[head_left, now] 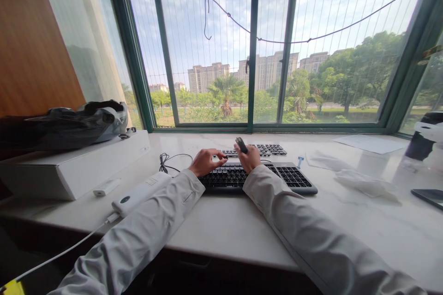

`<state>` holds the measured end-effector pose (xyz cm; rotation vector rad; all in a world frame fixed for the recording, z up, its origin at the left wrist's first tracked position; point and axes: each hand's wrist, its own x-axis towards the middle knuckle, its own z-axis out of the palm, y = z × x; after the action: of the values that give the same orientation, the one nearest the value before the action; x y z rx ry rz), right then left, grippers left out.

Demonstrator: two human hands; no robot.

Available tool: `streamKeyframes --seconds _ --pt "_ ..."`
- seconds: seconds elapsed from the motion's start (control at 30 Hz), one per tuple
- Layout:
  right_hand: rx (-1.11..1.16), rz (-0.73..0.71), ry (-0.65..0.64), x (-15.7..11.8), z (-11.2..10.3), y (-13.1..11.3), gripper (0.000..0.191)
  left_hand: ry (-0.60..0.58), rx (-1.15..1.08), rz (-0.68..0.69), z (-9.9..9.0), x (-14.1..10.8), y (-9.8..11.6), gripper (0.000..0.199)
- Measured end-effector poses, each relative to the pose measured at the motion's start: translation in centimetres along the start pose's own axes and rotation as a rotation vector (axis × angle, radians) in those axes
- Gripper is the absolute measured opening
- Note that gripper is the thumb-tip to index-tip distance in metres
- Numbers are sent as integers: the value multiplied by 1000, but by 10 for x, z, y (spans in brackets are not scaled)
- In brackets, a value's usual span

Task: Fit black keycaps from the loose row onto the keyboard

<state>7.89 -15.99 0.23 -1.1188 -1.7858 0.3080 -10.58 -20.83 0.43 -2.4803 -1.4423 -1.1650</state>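
Note:
A black keyboard (226,179) lies on the white counter, with bare key wells showing at its right end. Behind it, loose black keycaps (272,149) are laid out in rows. Over the keyboard's back left part is my left hand (207,162), its thumb and forefinger pinched on a small dark piece that looks like a keycap (225,157). To the right, my right hand (249,158) is wrapped round a short black stick-like tool (241,144) that points up and away; its lower end is hidden by the fingers.
A small blue plastic tool (300,162) lies right of the keyboard. Black cable (165,164) is coiled at left, near a white device (138,196) with a cord. A white box (69,173) carries a dark bag (69,124). Crumpled clear plastic (363,182) and a phone (429,196) lie right.

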Motion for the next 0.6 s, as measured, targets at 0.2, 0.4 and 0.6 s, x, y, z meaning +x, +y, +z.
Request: streamKeyframes --seconds 0.2,0.4,0.6 --pt "-408 -35 -165 -7 -5 -4 34 63 106 98 2 -2 -2 23" --pt "-524 -113 -227 -12 -4 -14 30 99 200 87 4 -2 -5 27" --pt "-534 -139 -278 -13 -4 -14 28 110 222 95 4 -2 -5 24"
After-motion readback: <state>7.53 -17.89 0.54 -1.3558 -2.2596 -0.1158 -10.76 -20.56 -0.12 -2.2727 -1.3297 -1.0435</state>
